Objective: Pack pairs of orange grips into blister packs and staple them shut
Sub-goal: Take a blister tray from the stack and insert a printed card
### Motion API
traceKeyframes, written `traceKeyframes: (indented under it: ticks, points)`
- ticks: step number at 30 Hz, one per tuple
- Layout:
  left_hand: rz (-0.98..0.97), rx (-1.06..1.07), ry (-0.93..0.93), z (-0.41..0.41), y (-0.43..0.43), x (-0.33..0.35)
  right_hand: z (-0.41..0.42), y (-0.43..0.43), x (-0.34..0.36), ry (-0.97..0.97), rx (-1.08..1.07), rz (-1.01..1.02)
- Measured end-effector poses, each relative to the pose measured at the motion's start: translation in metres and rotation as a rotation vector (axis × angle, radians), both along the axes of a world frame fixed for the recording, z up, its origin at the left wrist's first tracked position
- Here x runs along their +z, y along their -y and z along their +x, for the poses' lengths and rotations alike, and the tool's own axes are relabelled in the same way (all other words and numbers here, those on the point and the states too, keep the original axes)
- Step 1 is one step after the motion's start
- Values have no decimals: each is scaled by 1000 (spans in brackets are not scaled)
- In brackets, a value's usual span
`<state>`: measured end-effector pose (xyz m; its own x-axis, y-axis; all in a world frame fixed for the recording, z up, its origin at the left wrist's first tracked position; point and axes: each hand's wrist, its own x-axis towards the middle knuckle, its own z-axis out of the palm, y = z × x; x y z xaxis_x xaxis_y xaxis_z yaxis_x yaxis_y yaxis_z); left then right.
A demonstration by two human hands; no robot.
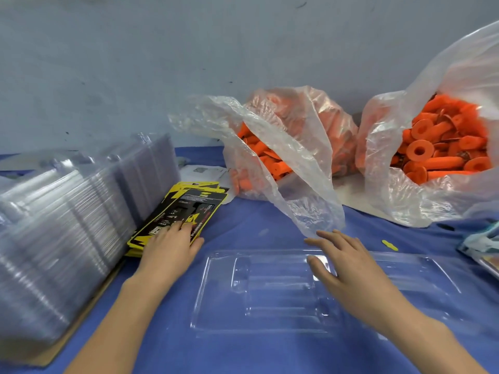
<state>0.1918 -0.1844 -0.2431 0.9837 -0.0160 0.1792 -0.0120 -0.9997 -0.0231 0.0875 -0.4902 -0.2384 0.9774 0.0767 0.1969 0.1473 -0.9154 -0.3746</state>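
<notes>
Surface: blue cloth (256, 220) on a table, grey wall (135, 63) behind.
Blister pack (270, 292): open and flat, near centre; thin clear plastic, probably light, springy and slippery, so best taken by its rim.
Orange grips (442, 163): in two plastic bags (283, 147), far centre and far right; likely rubbery, easy to pinch mid-shaft.
Right hand (348, 268): fingers spread, empty, over the pack; grips well beyond.
Left hand (170, 247): fingers straight on the yellow card stack (189, 203), gripping nothing.

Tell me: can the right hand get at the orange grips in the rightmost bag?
Probably yes: the right hand is open, the bag gapes with grips exposed, and nothing tall stands between.
</notes>
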Motion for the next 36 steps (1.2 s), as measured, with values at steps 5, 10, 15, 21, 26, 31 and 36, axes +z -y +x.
traceKeyframes:
  ticks: [5,10,15,21,26,31,36]
  points:
    - [-92,-35,102,-2,0,0,4,-3,5,97,-7,78]
    - [-122,-45,307,-25,0,42,5,-3,13,165,-4,262]
    - [-752,-318,459,-65,-7,105,4,-7,27,152,5,744]
    - [-1261,-509,122,-77,35,79,8,-28,39,-135,146,1435]
    - [-1288,-422,-186,-68,64,38,3,-22,40,-4,58,1415]
    - [-1315,-370,-218,-63,71,34,-2,-17,49,56,44,1383]
    - [-1580,-373,19,-71,77,80,-21,-25,69,633,29,937]
